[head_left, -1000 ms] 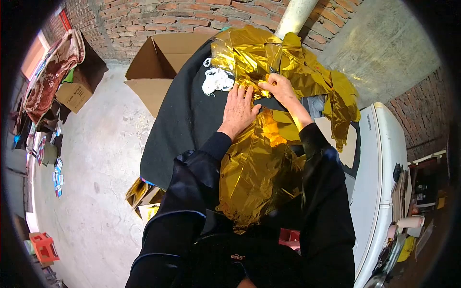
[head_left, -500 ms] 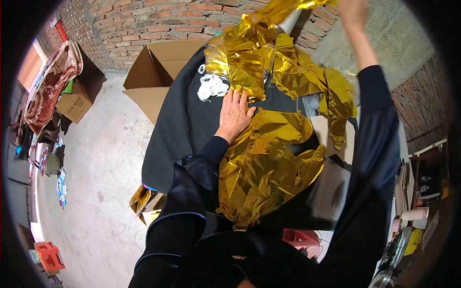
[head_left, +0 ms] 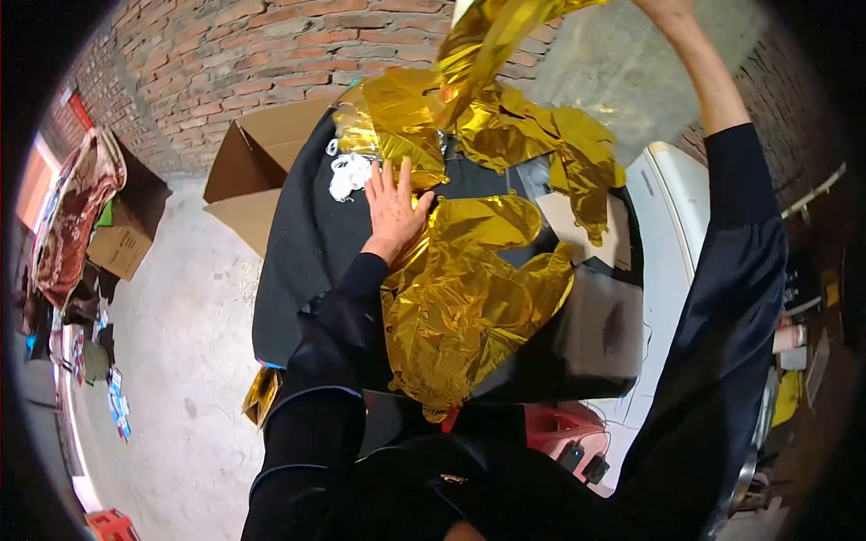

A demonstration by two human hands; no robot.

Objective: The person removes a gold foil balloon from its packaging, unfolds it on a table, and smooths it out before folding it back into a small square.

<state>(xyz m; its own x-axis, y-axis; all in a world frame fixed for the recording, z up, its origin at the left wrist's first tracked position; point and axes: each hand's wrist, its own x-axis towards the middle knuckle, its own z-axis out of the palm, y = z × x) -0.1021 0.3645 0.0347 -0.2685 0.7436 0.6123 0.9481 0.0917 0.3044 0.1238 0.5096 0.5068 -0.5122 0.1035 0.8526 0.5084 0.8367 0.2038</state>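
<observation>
1. The left hand point(head_left: 393, 212) is laid flat, its fingers spread and nothing gripped; its fingertips are rested on the near edge of a gold foil sheet point(head_left: 406, 135), which is spread beyond them on the black-covered worktop point(head_left: 293, 243).
2. The right hand point(head_left: 666, 13) is raised high, well apart from the left; whether anything is grasped by it cannot be told (its fingertips are cut off by the top of the view).
3. A raised foil strip point(head_left: 501, 45) is suspended between the hands, ahead of the left; its upper end is lost toward the right hand. It is overlapped with the sheet in this view, but whether the two are joined cannot be made out.
4. If they are joined, the thin foil could be torn or creased by a hard upward pull against the pressed fingertips; with too light a press, the sheet could be lifted or slid.
5. A white cord bundle point(head_left: 350, 176) is placed just left of the left fingertips; it could be snagged by a sideways sweep of that hand.
6. A crumpled foil piece point(head_left: 460, 307) is spread between the left hand and the body; it could be dragged off the near edge if brushed by a sleeve.
</observation>
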